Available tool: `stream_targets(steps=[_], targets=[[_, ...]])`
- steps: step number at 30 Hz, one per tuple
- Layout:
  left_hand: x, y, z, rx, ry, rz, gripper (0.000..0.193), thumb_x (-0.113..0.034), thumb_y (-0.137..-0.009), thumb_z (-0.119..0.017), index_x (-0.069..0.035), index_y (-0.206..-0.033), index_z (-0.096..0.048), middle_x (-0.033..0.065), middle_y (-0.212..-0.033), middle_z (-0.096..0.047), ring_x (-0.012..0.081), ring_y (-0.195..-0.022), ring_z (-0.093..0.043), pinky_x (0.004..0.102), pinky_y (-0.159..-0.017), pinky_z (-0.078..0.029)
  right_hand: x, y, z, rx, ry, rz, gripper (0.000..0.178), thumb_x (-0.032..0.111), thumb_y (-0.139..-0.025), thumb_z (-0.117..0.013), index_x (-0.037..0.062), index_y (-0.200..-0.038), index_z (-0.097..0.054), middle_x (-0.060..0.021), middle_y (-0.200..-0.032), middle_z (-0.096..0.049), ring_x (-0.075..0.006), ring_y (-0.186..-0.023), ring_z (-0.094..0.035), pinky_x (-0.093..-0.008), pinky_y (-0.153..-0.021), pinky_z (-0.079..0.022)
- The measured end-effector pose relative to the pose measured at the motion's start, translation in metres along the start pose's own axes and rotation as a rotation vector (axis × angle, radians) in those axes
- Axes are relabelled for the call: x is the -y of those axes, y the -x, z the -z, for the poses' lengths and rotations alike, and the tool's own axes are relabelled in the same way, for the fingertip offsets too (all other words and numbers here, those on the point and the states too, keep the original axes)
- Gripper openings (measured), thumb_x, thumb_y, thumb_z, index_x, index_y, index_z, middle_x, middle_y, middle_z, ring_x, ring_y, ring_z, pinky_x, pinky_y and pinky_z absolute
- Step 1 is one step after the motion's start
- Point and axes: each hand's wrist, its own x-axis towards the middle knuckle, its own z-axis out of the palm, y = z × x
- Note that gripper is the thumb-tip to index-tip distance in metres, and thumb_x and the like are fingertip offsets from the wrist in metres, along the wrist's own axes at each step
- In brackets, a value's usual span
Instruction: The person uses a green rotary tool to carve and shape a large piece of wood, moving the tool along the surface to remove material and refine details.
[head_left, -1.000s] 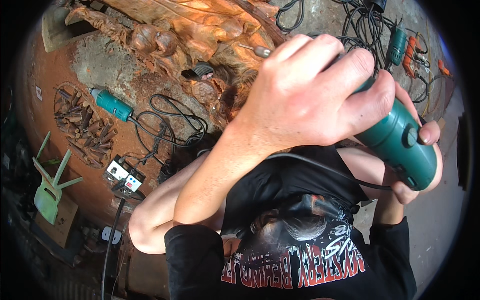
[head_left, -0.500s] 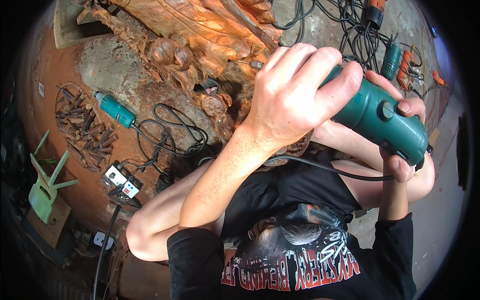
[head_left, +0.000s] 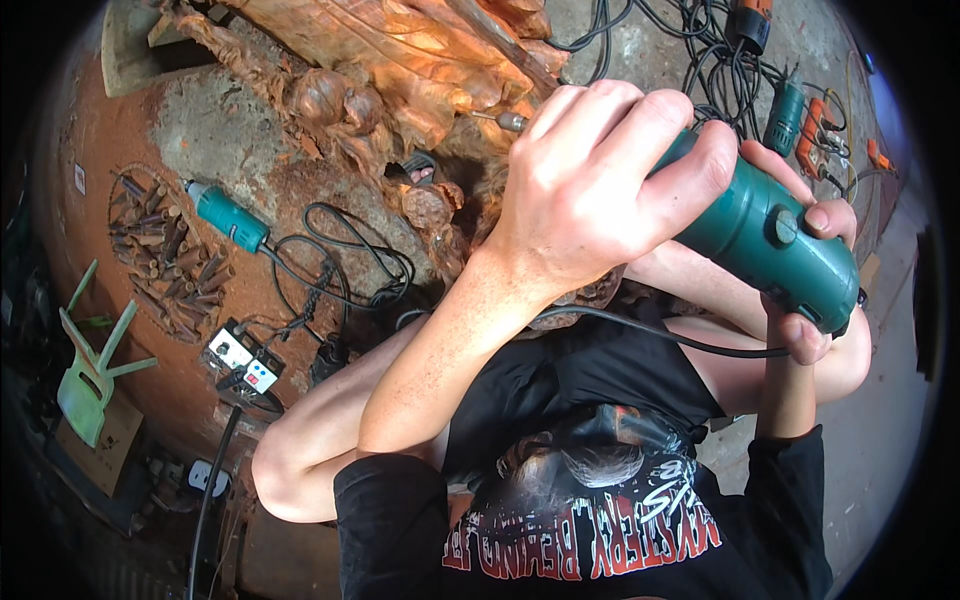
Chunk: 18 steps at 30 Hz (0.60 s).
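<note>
A green electric die grinder (head_left: pixel 735 225) lies slantwise across the space between my hands. My left hand (head_left: pixel 605 185) is wrapped over its front part, with the knuckles up. Around the rear of the body, my right hand (head_left: pixel 803 340) grips with its fingers on the far side and near end; the grinder hides its palm. A thin metal bit (head_left: pixel 490 117) sticks out past my left fingers, close to the surface of a large orange-brown wood carving (head_left: pixel 400 75). Whether the bit touches the wood I cannot tell. The black power cord (head_left: pixel 650 335) runs across my lap.
A second green grinder (head_left: pixel 230 217) lies left beside a heap of carving bits (head_left: pixel 175 255). Nearby is a power strip (head_left: pixel 243 360). More tools, including another green grinder (head_left: pixel 785 118), and tangled black cables (head_left: pixel 715 80) lie far right. A green chair (head_left: pixel 88 385) stands left.
The grinder's bit end has shifted slightly up and away from me, while its rear end has moved a little right. Both hands keep their grip.
</note>
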Motion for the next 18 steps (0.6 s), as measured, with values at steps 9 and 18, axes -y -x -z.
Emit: stream_targets(steps=[9,18], targets=[[-0.0006,-0.0007,-0.0021,-0.013,-0.008,-0.011,0.030,-0.014,-0.075,-0.075,-0.018,-0.105,-0.071,0.0001,-0.094,-0.062,0.0185,-0.080,-0.062,0.0324,-0.064,-0.051,-0.0001,0.0020,0.0017,0.001,-0.021,0.002,0.075,0.040,-0.074,-0.083,0.0233,-0.139,-0.051,-0.0412,-0.159,-0.032,-0.0542,-0.147,-0.039,-0.0609,-0.118,-0.041],[0.0012,-0.0015,-0.0041,-0.013,-0.027,-0.028,0.029,-0.014,-0.075,-0.075,-0.018,-0.103,-0.072,-0.0004,-0.093,-0.062,0.0183,-0.079,-0.061,0.0318,-0.063,-0.051,-0.0044,0.0021,0.0039,0.038,-0.074,-0.008,0.073,0.035,-0.082,-0.078,0.0232,-0.144,-0.041,-0.0386,-0.163,-0.024,-0.0559,-0.148,-0.035,-0.0634,-0.117,-0.042]])
